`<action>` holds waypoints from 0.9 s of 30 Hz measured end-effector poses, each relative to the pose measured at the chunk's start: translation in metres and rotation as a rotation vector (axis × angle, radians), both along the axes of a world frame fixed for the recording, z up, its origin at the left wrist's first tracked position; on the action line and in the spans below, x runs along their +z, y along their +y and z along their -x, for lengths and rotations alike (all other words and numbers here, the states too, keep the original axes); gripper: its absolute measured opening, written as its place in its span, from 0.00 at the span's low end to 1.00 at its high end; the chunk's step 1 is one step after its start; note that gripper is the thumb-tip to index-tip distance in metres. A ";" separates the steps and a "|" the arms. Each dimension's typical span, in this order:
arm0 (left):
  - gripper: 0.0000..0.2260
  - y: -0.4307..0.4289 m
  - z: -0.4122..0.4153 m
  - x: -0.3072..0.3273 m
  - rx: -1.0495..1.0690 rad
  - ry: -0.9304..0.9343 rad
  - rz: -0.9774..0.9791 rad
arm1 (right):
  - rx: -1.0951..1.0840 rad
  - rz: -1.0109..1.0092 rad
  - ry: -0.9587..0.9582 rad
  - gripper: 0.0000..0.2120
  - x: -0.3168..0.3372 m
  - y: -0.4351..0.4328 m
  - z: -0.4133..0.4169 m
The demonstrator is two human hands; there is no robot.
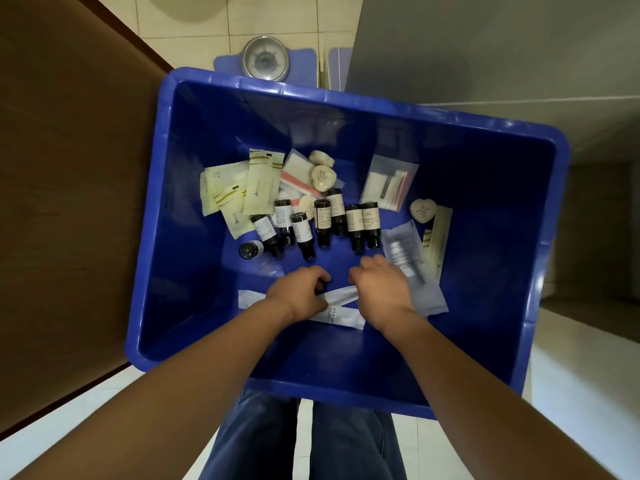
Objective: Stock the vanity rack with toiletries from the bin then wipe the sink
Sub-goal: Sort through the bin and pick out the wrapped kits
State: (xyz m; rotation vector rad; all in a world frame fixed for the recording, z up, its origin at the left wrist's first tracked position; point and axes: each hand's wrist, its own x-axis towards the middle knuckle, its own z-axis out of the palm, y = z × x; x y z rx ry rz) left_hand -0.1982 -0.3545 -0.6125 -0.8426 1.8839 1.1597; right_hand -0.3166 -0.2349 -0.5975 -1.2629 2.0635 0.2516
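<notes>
Our left hand (pixel 300 296) pinched a long white packet (pixel 341 315) lying crosswise on the bin (pixel 180 306) floor; our right hand (pixel 381 289) curled beside it, grip unclear. Beyond, small dark bottles (pixel 323 223) lay lengthwise, caps toward us.

We saw a deep blue bin (pixel 194 306), dark brown bottles (pixel 323 233) with pale labels (pixel 370 219), cream sachets (pixel 261 190) striped gold, white packets (pixel 341 296) — and blue jeans (pixel 259 441), pale tiles (pixel 571 393), a brown door (pixel 69 202).
</notes>
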 end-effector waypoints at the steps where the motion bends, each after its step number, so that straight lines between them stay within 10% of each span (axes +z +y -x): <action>1: 0.19 0.001 0.001 0.001 0.027 0.005 -0.017 | 0.003 -0.007 -0.003 0.18 0.000 0.000 0.001; 12: 0.20 -0.009 0.018 0.015 0.238 0.012 -0.135 | -0.323 0.360 -0.106 0.03 0.022 0.000 0.009; 27: 0.08 -0.042 0.009 0.042 0.374 0.036 -0.173 | -0.781 0.466 -0.289 0.09 0.047 -0.004 -0.003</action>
